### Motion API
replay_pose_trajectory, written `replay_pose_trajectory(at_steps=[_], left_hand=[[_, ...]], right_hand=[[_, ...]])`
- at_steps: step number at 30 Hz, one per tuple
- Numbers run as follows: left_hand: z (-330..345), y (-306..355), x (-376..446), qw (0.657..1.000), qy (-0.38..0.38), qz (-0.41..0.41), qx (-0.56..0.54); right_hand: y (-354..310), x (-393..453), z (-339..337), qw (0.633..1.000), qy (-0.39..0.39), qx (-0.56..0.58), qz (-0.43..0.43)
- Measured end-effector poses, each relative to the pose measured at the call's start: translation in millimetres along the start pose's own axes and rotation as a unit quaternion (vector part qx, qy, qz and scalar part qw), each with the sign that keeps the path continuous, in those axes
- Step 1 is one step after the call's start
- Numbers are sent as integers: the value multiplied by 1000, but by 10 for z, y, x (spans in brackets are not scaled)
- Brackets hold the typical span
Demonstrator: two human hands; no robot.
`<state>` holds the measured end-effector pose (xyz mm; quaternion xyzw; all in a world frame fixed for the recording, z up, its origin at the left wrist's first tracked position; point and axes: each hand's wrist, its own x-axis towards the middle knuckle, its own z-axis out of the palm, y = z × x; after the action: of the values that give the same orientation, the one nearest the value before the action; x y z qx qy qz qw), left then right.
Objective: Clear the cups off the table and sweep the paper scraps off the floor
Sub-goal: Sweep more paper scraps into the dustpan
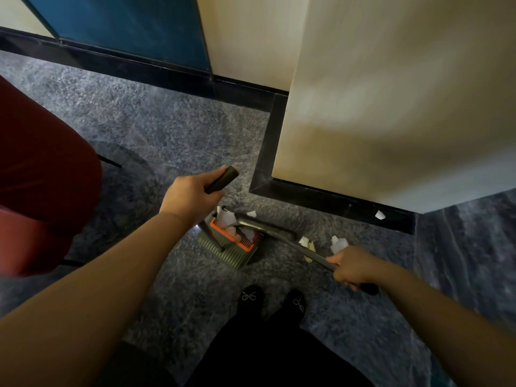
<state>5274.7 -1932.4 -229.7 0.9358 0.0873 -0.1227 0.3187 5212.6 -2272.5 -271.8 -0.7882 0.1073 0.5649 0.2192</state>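
Note:
My left hand (190, 191) grips the dark top of the dustpan handle (223, 178). The grey dustpan (231, 247) with an orange comb edge stands on the carpet below it, and several white paper scraps (227, 219) lie in it. My right hand (349, 265) holds the broom handle (312, 254); the broom head (265, 226) lies at the dustpan's mouth. More scraps (337, 243) lie on the floor near my right hand. One scrap (379, 215) sits against the black skirting. No cups or table are in view.
A cream wall corner (377, 107) with black skirting (335, 195) juts out just beyond the dustpan. A red chair (42, 177) stands at the left. My feet in black shoes (273, 300) are just behind the dustpan. Grey carpet covers the floor.

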Motion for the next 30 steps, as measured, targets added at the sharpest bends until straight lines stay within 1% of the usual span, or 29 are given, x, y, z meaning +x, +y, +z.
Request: replay_pose_trajectory(at_steps=[3, 6, 9, 14, 18, 22, 24, 27, 30], left_hand=[[18, -10, -52, 1000, 2, 3, -1], [33, -36, -108, 1000, 5, 10, -9], [36, -84, -163, 1000, 4, 11, -23], [32, -181, -242, 999, 11, 6, -34], [49, -185, -248, 999, 10, 4, -32], [70, -151, -248, 1000, 8, 0, -26], [70, -132, -246, 1000, 7, 4, -23], [56, -118, -237, 1000, 6, 5, -23], [43, -112, -236, 1000, 5, 3, -23]], right_hand=[[42, -113, 29, 1000, -5, 15, -4], [107, -232, 65, 998, 10, 61, -9], [190, -283, 131, 995, 37, 97, -7], [203, -279, 234, 988, 87, 124, -22], [107, -130, 263, 994, 101, 49, -6], [54, 36, 335, 990, 125, -46, 35], [43, 1, 372, 989, 108, -92, 44], [77, -74, 378, 987, 69, -145, 17], [153, -144, 372, 991, 45, -129, -2]])
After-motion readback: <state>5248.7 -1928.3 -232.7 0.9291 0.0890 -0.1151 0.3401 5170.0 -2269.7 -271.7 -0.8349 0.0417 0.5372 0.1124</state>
